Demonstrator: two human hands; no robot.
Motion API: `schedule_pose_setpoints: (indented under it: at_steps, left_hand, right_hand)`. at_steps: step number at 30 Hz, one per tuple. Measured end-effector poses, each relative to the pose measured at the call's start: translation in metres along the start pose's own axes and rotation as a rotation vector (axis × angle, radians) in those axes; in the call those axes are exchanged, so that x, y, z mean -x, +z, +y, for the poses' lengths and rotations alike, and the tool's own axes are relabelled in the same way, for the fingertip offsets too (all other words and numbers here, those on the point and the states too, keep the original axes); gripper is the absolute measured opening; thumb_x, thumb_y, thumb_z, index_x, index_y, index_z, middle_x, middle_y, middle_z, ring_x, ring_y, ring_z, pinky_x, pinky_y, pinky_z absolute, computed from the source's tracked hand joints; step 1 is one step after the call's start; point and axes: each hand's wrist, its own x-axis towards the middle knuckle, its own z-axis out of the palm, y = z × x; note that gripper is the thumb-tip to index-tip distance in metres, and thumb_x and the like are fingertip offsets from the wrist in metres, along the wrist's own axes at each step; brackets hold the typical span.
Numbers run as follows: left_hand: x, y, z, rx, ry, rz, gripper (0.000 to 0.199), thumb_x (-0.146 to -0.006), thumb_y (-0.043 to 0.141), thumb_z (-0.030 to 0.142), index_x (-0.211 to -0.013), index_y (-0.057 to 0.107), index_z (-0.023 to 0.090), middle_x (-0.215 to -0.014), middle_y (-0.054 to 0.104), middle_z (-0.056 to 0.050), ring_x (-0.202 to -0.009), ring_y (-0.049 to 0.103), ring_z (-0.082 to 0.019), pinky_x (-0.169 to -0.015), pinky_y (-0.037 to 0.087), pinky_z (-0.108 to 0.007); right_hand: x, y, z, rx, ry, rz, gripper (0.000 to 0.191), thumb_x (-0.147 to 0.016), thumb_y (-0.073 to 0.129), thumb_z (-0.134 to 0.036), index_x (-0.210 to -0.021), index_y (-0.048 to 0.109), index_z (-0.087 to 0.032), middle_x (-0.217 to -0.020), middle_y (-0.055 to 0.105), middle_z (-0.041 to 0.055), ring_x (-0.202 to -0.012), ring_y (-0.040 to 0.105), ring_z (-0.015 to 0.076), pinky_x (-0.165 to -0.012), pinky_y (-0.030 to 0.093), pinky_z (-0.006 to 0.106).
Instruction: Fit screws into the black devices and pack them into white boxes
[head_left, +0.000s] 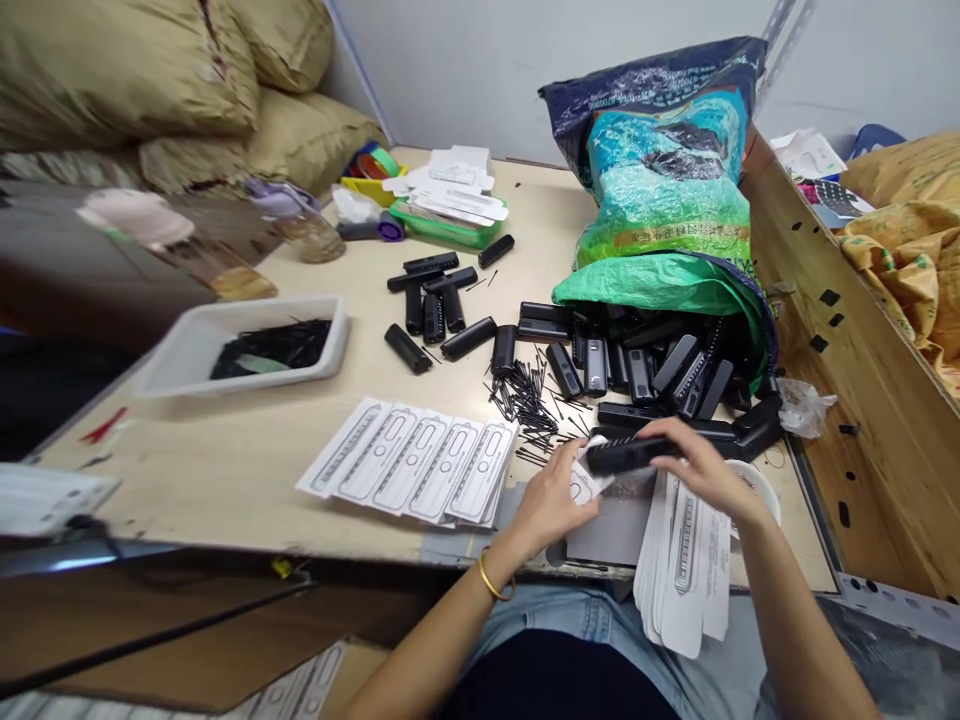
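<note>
My right hand (701,465) grips the right end of a long black plastic case (626,456), held level over the table's front edge. My left hand (559,495) is closed round a white printed carton (583,486), right at the case's left end. Whether the case's tip sits inside the carton or only against it, I cannot tell. Below my right hand a stack of flat white cartons (686,560) hangs over the edge. To the left of my left hand lies a fanned row of printed cartons (427,460). Small black sticks (525,405) are heaped just beyond my hands.
A green and blue sack (667,220) spills several black cases (637,375) onto the table. More cases (435,290) lie mid-table. At left stand a white bin (337,340) of black pieces and a blurred person's arm (97,260). A wooden board (862,400) borders the right.
</note>
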Motion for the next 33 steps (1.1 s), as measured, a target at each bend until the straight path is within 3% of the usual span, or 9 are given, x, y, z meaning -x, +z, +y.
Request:
schedule_pose_setpoints:
  at_steps: [3,6,8,13,17,21,25,28,33]
  left_hand:
    - [0.004,0.001,-0.001,0.006,0.075,-0.037,0.071,-0.063,0.066,0.019,-0.130,0.043,0.023,-0.123,0.054,-0.010,-0.108,0.054,-0.029,-0.091,0.045,-0.043]
    - [0.011,-0.006,-0.008,0.030,0.009,0.189,0.068,-0.069,0.065,0.024,-0.131,0.038,0.018,-0.125,0.051,-0.012,-0.116,0.050,-0.028,-0.100,0.039,-0.043]
    - [0.015,-0.014,-0.010,0.032,-0.029,0.326,0.069,-0.072,0.066,0.029,-0.132,0.035,0.016,-0.129,0.049,-0.014,-0.120,0.046,-0.029,-0.104,0.035,-0.045]
    - [0.013,-0.021,0.007,0.139,0.051,0.417,0.065,-0.073,0.067,0.029,-0.133,0.041,0.022,-0.130,0.050,-0.010,-0.127,0.041,-0.029,-0.110,0.028,-0.045]
    - [0.006,-0.005,0.024,0.260,0.054,0.402,0.072,-0.073,0.068,0.029,-0.137,0.036,0.022,-0.136,0.046,-0.010,-0.130,0.038,-0.028,-0.111,0.026,-0.044]
    - [-0.003,0.019,0.032,0.327,0.040,0.324,0.076,-0.075,0.066,0.026,-0.140,0.026,0.023,-0.144,0.034,-0.011,-0.136,0.029,-0.028,-0.114,0.021,-0.043]
    - [-0.010,0.035,0.033,0.348,0.041,0.291,0.077,-0.072,0.066,0.023,-0.135,0.022,0.020,-0.137,0.036,-0.014,-0.129,0.037,-0.028,-0.108,0.030,-0.044]
    - [-0.010,0.038,0.032,0.297,0.061,0.301,0.066,-0.071,0.066,0.022,-0.125,0.030,0.020,-0.125,0.043,-0.013,-0.118,0.046,-0.026,-0.101,0.037,-0.043]
    - [-0.010,0.035,0.030,0.146,0.267,0.262,0.038,-0.065,0.066,0.015,-0.097,0.046,0.021,-0.120,0.049,-0.012,-0.124,0.039,-0.031,-0.104,0.032,-0.050]
  right_hand:
    - [-0.009,0.022,-0.023,0.132,-0.075,-0.194,0.027,-0.081,0.059,-0.034,-0.107,0.062,-0.026,-0.109,0.061,0.0038,-0.093,0.060,0.0194,-0.084,0.047,0.035]
    - [-0.046,0.058,-0.018,0.260,-0.004,0.009,0.029,-0.094,0.037,-0.033,-0.104,0.060,-0.020,-0.095,0.065,0.0057,-0.077,0.060,0.0166,-0.073,0.047,0.030]
    - [-0.076,0.083,-0.007,0.531,0.104,0.072,0.024,-0.091,0.042,-0.027,-0.088,0.063,-0.016,-0.088,0.067,0.0106,-0.083,0.060,0.0207,-0.076,0.045,0.033]
    - [-0.119,0.115,0.011,0.571,0.120,0.092,0.013,-0.078,0.052,-0.009,-0.069,0.061,-0.012,-0.081,0.067,0.0193,-0.093,0.058,0.0282,-0.081,0.041,0.038]
    - [-0.101,0.078,0.005,0.399,0.120,0.187,0.007,-0.079,0.053,-0.021,-0.078,0.058,-0.016,-0.075,0.066,0.0073,-0.070,0.061,0.0183,-0.068,0.046,0.031]
    - [-0.046,0.038,-0.023,-0.370,-0.057,0.495,0.035,-0.082,0.058,-0.034,-0.113,0.047,-0.025,-0.078,0.065,-0.0018,-0.060,0.061,0.0127,-0.064,0.050,0.029]
    - [0.001,0.035,-0.042,-0.030,-0.125,0.412,0.013,-0.082,0.060,-0.030,-0.093,0.063,-0.024,-0.083,0.066,0.0021,-0.076,0.062,0.0172,-0.075,0.050,0.035]
    - [0.011,0.042,-0.034,0.193,-0.157,0.376,0.014,-0.083,0.058,-0.029,-0.092,0.068,-0.025,-0.094,0.064,0.0052,-0.092,0.058,0.0216,-0.085,0.046,0.040]
    - [-0.004,0.072,-0.006,-0.100,-0.033,0.548,0.031,-0.081,0.061,-0.032,-0.110,0.055,-0.021,-0.102,0.061,0.0067,-0.093,0.058,0.0208,-0.081,0.049,0.037]
